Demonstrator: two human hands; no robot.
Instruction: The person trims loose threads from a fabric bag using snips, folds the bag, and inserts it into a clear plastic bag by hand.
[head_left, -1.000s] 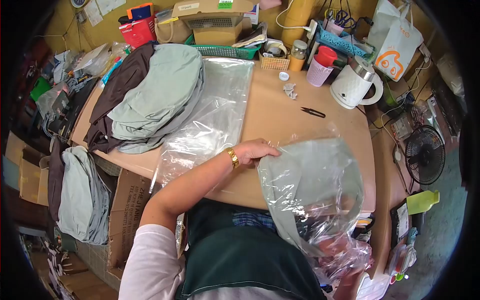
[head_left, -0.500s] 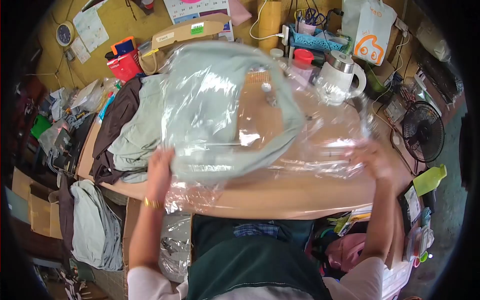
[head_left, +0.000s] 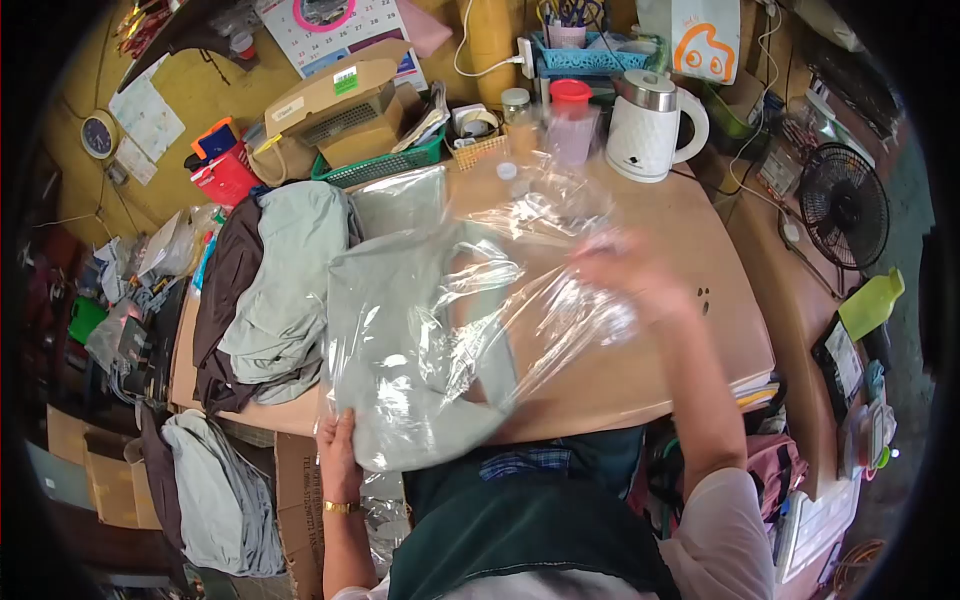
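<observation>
A clear plastic bag (head_left: 545,335) with a folded light grey-green garment (head_left: 385,330) inside lies over the front of the table. My left hand (head_left: 338,450) is closed on the lower left corner of the bag at the table's front edge. On the other side, my right hand (head_left: 620,270) is smeared by motion, with the bag's loose plastic drawn tight and creased toward it. It appears closed on this plastic, though the single fingers do not show sharply. Left of the bag sits a pile of grey-green garments (head_left: 285,270) and dark brown garments (head_left: 215,330).
Along the table's back stand a green basket (head_left: 385,165) with cardboard, a red-lidded jar (head_left: 571,120) and a white kettle (head_left: 640,130). A black fan (head_left: 843,205) is at the right. More garments (head_left: 215,490) hang low at the left, near a cardboard box (head_left: 120,480).
The bagged garment has come down and toward me, lower over the table's front edge. My right hand has swept leftward and up, and my left hand has moved down.
</observation>
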